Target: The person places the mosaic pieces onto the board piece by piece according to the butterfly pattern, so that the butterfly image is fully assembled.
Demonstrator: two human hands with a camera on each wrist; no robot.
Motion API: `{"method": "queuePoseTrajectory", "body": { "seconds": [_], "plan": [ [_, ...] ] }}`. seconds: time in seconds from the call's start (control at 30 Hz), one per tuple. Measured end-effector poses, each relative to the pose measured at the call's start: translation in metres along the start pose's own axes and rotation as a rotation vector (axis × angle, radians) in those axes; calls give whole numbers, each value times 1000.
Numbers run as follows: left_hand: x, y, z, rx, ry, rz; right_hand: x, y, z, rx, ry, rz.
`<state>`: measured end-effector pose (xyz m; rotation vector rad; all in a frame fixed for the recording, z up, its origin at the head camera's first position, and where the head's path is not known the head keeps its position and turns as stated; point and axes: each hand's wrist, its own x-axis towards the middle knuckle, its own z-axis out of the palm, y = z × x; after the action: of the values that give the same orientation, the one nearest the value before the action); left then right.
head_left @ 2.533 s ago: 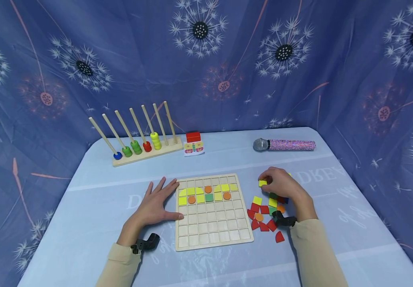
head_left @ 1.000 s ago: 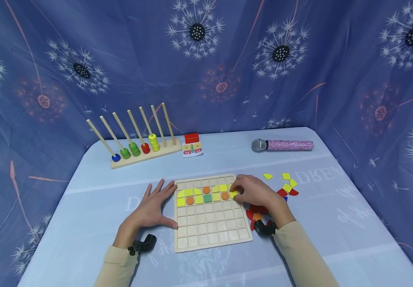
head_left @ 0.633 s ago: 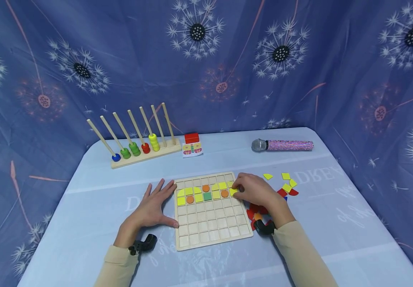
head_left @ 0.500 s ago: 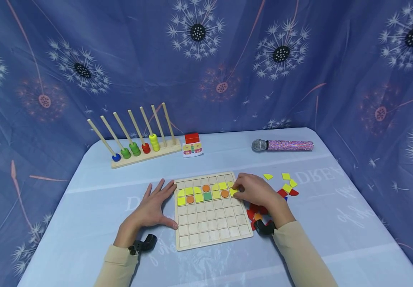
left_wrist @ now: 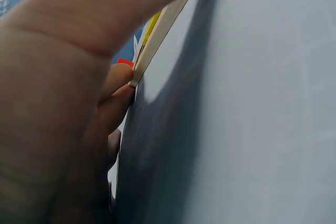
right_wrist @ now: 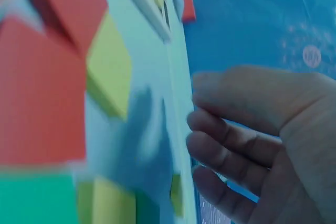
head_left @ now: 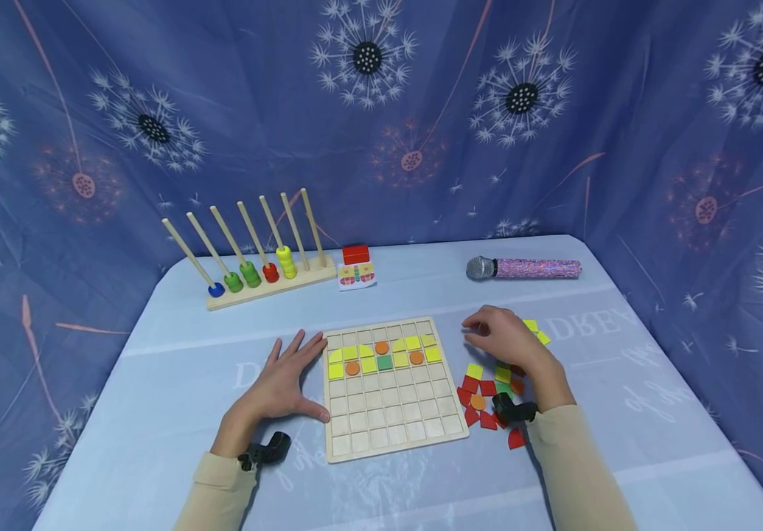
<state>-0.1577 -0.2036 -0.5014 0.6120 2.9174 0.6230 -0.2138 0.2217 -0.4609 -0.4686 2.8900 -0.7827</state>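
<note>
My left hand [head_left: 281, 383] lies with fingers spread, thumb and index fingertip at the left edge of the wooden grid board [head_left: 394, 417]. Two rows of the board hold yellow tiles, orange discs [head_left: 352, 368] and a green square [head_left: 384, 362]. A yellow square [head_left: 433, 355] sits at the right end of the lower of these rows. My right hand [head_left: 507, 335] hovers right of the board, beside the loose tiles. In the right wrist view its thumb and fingers are loosely bent, with nothing between them. Under it lie a yellow tile [right_wrist: 110, 61] and a red tile [right_wrist: 42, 98], blurred.
Red tiles [head_left: 470, 384], an orange disc [head_left: 478, 403] and other loose pieces lie right of the board, partly under my right wrist. At the back stand a peg rack with beads [head_left: 275, 286], a butterfly picture card [head_left: 357, 276], a red block [head_left: 356, 254] and a glittery microphone [head_left: 534, 268].
My right hand carried a yellow square from the loose tiles to the board's right column, let go and moved back right. The board turned slightly. My left hand stayed at its edge.
</note>
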Motion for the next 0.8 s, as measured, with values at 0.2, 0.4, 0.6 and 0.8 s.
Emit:
{"method": "queuePoseTrajectory", "body": {
  "seconds": [0.2,0.4,0.6,0.8],
  "plan": [
    [0,0,0,-1,-2,3,-2,20,-12,-20,36,135],
    [0,0,0,-7,-2,7,-1,28,-12,-46,21,162],
    [0,0,1,-10,0,13,-3,32,-13,-64,13,167],
    [-1,-1,0,-11,4,21,-5,32,-17,-87,-3,255]
  ]
}}
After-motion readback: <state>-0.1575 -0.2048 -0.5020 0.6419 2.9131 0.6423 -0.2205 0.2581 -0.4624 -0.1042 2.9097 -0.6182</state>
